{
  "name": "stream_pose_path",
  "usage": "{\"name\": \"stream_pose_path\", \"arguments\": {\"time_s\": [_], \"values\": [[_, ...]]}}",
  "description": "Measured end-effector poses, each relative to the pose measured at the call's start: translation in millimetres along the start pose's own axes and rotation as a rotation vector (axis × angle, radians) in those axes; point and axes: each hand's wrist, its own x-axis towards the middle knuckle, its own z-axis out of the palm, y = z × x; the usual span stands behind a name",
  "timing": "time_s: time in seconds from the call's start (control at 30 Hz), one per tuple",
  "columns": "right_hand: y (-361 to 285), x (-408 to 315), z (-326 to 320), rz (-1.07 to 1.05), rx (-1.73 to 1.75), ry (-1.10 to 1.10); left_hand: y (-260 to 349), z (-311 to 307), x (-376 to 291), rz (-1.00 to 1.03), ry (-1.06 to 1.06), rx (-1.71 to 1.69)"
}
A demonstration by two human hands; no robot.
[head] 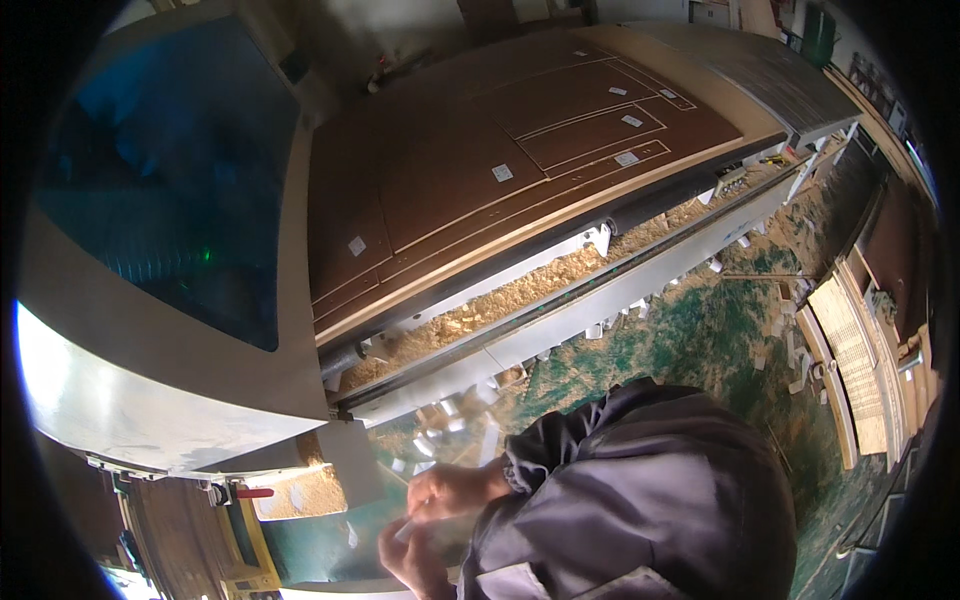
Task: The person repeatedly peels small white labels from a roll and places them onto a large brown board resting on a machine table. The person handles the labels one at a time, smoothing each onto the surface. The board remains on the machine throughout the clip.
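My right hand (448,492) reaches in from the right, past a dark sleeve (540,450), with its fingers bent. Just below it, near the bottom edge, my left hand (414,556) is curled close to it. Between the fingertips of both hands is a small pale flat piece (404,532), too blurred to name more exactly. Beyond the hands, a dark brown panel (450,187) lies on a machine bed, with cut lines across it. Several white labels, one of them a printed label (502,173), are stuck on its parts.
A machine housing (172,382) with a dark blue window (180,187) stands at left. Wood chips (465,319) fill the trough along the bed. White offcuts (424,445) and sawdust litter the green floor (637,352). Stacked boards (847,360) are at right, and a red handle (255,493) juts out lower left.
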Motion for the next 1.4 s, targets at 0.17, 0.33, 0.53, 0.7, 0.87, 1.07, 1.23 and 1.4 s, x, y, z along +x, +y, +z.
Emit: {"name": "stream_pose_path", "arguments": {"time_s": [0.17, 0.33, 0.53, 0.7, 0.87, 1.07, 1.23, 1.4], "values": [[-5, 8, 32, -0.060, -0.048, 0.119, -21, -27, 12, 0.088, -0.044, -0.358], [-8, 18, 69, -0.035, -0.069, 0.109, -39, -68, 11, 0.087, -0.053, -0.436], [-11, 31, 104, -0.045, -0.121, 0.118, -51, -107, 12, 0.123, -0.154, -0.515], [-11, 40, 128, -0.053, -0.132, 0.145, -53, -130, 13, 0.144, -0.195, -0.537], [-13, 42, 146, -0.048, -0.161, 0.170, -54, -147, 10, 0.109, -0.217, -0.537], [-16, 40, 157, 0.008, -0.208, 0.158, -50, -155, 11, 0.080, -0.249, -0.536], [-16, 36, 163, 0.002, -0.265, 0.195, -27, -152, -6, 0.014, -0.227, -0.362], [-14, 32, 164, -0.043, -0.284, 0.223, -16, -144, -13, 0.051, -0.238, -0.372]]}}
